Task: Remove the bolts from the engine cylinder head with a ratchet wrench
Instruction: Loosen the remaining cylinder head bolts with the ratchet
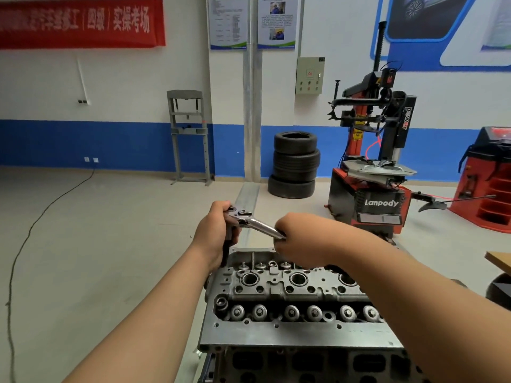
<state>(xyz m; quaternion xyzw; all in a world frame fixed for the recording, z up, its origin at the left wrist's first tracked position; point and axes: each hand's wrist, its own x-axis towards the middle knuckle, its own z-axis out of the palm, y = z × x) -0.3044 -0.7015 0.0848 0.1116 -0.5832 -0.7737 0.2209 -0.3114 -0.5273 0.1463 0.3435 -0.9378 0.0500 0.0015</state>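
- The cylinder head (276,295) is sitting low in the middle of the view on a darker engine block (304,363), with its valve springs and round wells facing up.
- The ratchet wrench (258,224) is hanging above the far left corner of the cylinder head, and its shiny handle is slanting down to the right.
- The left hand (218,230) is curling around the ratchet end and the top of the dark extension (225,254), with the thumb lying over the tool's head.
- The extension is running straight down from the left hand to that far left corner. The bolt it is meeting is hidden, so I cannot tell how it is seated.
- The right hand (293,240) is closing its fingers around the free end of the handle, and its forearm is crossing above the right part of the cylinder head.
- Behind, a stack of tyres (294,164) is standing against the blue-banded wall, beside a red and black tyre changer (376,167).
- A grey press frame (189,136) is standing by the wall to the left, and a black cable (41,214) is trailing across the floor.
- A red banner (80,23) is hanging high on the left.
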